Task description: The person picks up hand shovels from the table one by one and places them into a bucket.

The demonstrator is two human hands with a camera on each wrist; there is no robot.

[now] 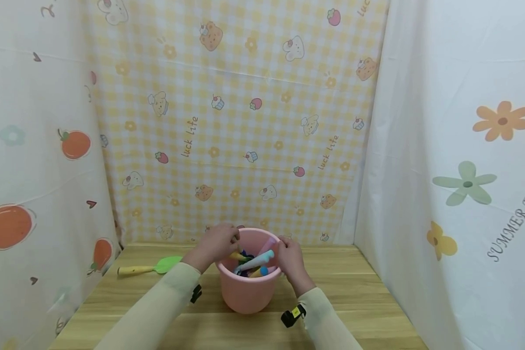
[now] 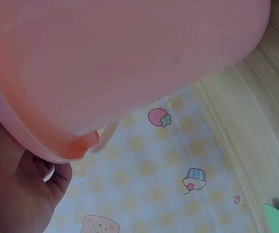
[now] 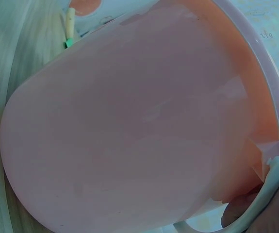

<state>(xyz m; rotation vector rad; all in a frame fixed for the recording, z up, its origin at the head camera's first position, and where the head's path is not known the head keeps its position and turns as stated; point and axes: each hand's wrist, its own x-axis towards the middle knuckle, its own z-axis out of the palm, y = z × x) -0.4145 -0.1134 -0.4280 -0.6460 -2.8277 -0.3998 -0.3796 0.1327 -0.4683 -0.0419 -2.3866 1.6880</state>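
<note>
A pink bucket (image 1: 248, 295) stands upright on the wooden table, holding several loose things. A light blue tube-like handle (image 1: 257, 261) sticks up among them, near a yellow handle (image 1: 236, 255), an orange piece with a blue end (image 1: 261, 272) and a pink-purple piece (image 1: 268, 245). My right hand (image 1: 290, 260) grips the bucket's right rim, beside the white carrying handle (image 3: 268, 189). My left hand (image 1: 216, 245) is over the left rim, fingers curled above the opening. I cannot tell whether they hold something.
Left of the bucket lies a tool with a light green blade (image 1: 167, 265) and a yellow handle (image 1: 135, 270). Patterned cloth hangs behind the table (image 1: 332, 291) and along both sides. A black strap device (image 1: 292, 316) sits at my right wrist.
</note>
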